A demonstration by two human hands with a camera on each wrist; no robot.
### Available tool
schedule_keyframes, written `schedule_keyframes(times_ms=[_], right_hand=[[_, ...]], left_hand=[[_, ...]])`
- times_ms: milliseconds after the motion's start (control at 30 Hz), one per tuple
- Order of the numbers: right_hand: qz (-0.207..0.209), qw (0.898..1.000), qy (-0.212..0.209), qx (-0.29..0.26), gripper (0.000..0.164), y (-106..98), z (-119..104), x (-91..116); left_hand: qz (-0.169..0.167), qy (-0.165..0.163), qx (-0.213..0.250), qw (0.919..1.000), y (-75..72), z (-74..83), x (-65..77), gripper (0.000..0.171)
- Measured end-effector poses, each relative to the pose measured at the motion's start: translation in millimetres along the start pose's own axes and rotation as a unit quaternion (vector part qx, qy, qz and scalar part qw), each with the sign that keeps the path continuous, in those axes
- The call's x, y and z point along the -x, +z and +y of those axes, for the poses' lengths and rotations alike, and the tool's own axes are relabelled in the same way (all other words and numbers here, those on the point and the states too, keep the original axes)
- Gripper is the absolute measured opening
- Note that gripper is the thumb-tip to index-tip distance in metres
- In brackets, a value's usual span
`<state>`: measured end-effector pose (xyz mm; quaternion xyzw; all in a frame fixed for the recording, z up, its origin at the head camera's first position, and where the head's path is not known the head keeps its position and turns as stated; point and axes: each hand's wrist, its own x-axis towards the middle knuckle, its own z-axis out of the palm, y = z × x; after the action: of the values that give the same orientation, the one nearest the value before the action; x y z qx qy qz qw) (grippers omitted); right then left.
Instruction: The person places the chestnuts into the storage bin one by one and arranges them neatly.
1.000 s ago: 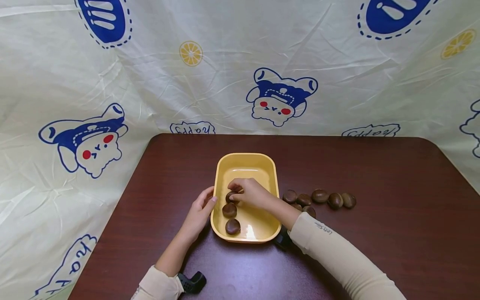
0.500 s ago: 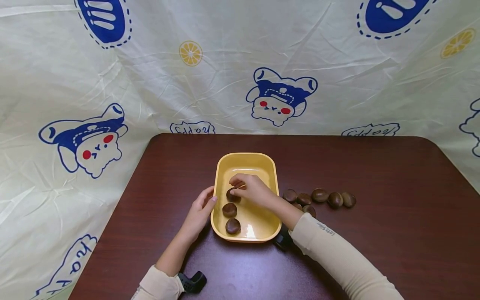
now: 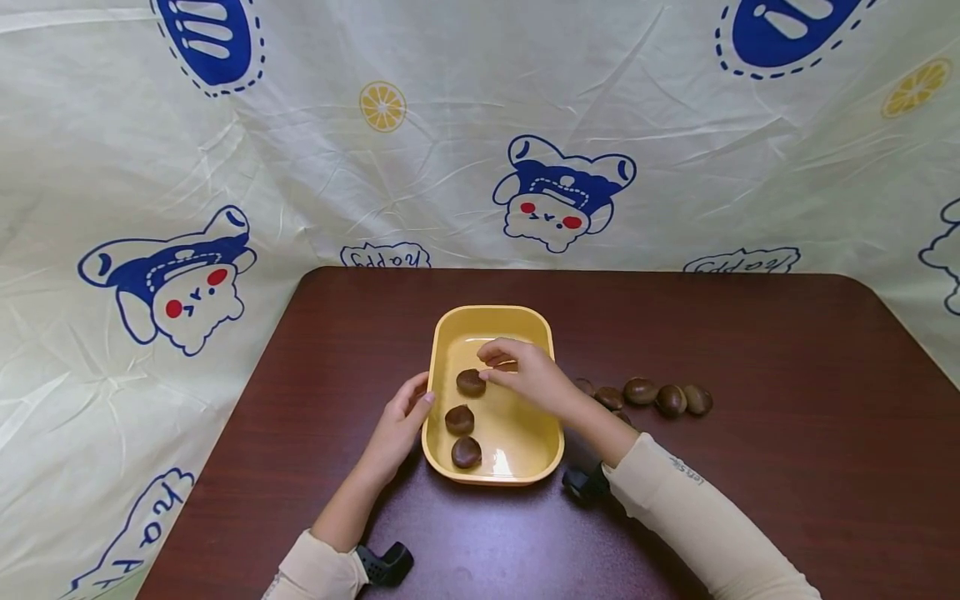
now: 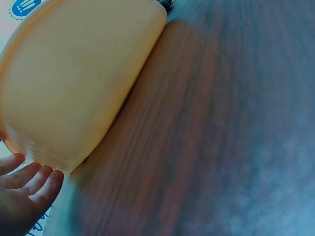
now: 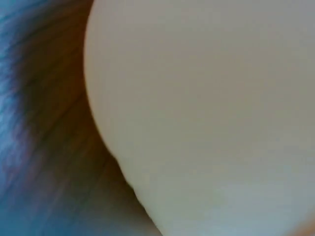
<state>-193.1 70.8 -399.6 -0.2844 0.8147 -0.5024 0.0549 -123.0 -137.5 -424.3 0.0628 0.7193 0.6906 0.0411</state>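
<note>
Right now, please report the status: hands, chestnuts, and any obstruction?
Left hand touching yellow tray; right hand over it, beside farthest chestnut. Three chestnuts visible inside. Right forearm partly hides loose chestnuts on table.

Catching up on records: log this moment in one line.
left hand: touching tray, left side; right hand: over tray, grip unclear; in tray: three chestnuts; on table: more chestnuts, rightward

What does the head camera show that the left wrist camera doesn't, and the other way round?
Only the head view shows the right grip, three chestnuts inside the yellow tray, and more chestnuts on the table beside it. Only the left wrist view shows the tray's outer wall face-on, with four separate fingertips at its end. Both show the tray, the left grip, the table and some printed cloth.
</note>
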Motion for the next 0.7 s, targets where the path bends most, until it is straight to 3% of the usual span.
schedule_keyframes(times_ms=[200,700], right_hand=[[0.026,1.000,-0.010,-0.002,0.025,-17.1,-5.5,14.7],[0.082,0.994,0.020,0.067,0.029,-72.6,6.0,72.1]], left_hand=[[0.003,0.005,-0.006,1.0000,-2.5,-14.4,-3.5,0.041],[0.005,0.006,-0.012,0.9999,-3.1,-16.7,-4.1,0.043]])
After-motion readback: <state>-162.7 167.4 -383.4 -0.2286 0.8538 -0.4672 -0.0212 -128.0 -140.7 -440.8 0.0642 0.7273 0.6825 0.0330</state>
